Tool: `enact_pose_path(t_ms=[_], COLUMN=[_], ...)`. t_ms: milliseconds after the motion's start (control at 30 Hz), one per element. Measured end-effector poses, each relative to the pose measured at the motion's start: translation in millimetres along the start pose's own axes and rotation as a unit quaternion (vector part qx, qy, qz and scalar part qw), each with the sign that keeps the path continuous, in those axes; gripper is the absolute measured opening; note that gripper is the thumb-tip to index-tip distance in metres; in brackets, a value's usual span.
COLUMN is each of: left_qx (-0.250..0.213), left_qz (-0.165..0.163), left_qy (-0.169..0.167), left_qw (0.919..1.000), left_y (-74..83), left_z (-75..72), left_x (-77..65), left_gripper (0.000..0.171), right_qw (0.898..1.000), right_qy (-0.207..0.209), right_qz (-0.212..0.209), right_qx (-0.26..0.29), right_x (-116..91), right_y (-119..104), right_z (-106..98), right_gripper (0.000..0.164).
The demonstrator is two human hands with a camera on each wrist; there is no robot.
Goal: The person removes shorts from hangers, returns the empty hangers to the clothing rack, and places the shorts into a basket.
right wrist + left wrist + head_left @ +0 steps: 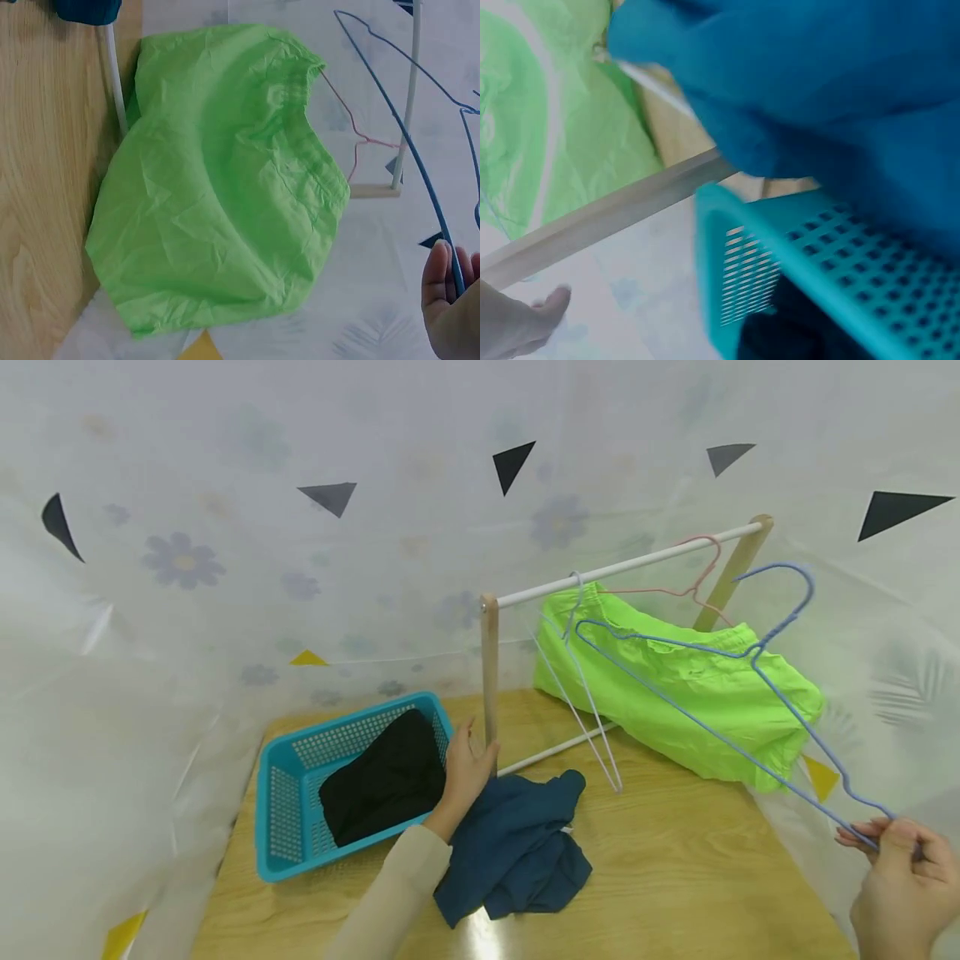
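My right hand [903, 877] grips one end of a blue wire hanger [675, 722], whose hook points up in front of the rack. In the right wrist view the hanger [409, 142] crosses the upper right. My left hand [467, 768] is beside the near wooden post [490, 668] of a clothes rack, its thumb sticking out; it holds no garment. Below that hand a dark blue garment [517, 847] lies crumpled on the table. Bright green shorts [675, 685] hang from a pink hanger [708, 577] on the rack's white rod [630, 564].
An empty white hanger [577, 693] hangs on the rod near the left post. A turquoise basket [273, 810] with black folded cloth [390, 777] in it stands left of the rack on the wooden table [675, 877]. A patterned sheet [405, 552] encloses the back and sides.
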State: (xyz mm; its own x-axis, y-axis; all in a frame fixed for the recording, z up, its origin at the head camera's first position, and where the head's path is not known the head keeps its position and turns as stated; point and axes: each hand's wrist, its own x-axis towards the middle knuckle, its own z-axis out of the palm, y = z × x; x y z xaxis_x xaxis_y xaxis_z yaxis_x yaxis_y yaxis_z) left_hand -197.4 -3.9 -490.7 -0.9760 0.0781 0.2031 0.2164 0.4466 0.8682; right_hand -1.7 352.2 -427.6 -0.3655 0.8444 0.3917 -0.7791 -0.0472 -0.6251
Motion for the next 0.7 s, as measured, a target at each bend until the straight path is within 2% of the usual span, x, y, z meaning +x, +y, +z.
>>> enact_pose_path(t_ms=[100, 300, 433, 700], left_qx=[-0.019, -0.073, -0.083, -0.103], left_qz=[0.013, 0.079, 0.122, 0.122], left_qy=[0.017, 0.055, 0.08, 0.089], left_qw=[0.9996, 0.9927, 0.9857, 0.9832], left_y=[10.4, 17.2, 19.2, 22.6], left_z=[3.6, 12.0, 17.8, 23.9], left_x=[15.3, 35.4, 40.2, 36.9], left_gripper=[0.065, 0.064, 0.057, 0.053], right_qw=[0.999, 0.996, 0.992, 0.973], right_qy=[0.016, -0.026, -0.043, -0.036], right_qz=[0.015, 0.035, 0.047, 0.084], right_qx=[-0.037, -0.073, -0.107, -0.213], right_x=[-2, -2, 0, -6], right_y=[13, 50, 70, 92], right_z=[26, 57, 69, 70], right_gripper=[0.014, 0.015, 0.017, 0.021])
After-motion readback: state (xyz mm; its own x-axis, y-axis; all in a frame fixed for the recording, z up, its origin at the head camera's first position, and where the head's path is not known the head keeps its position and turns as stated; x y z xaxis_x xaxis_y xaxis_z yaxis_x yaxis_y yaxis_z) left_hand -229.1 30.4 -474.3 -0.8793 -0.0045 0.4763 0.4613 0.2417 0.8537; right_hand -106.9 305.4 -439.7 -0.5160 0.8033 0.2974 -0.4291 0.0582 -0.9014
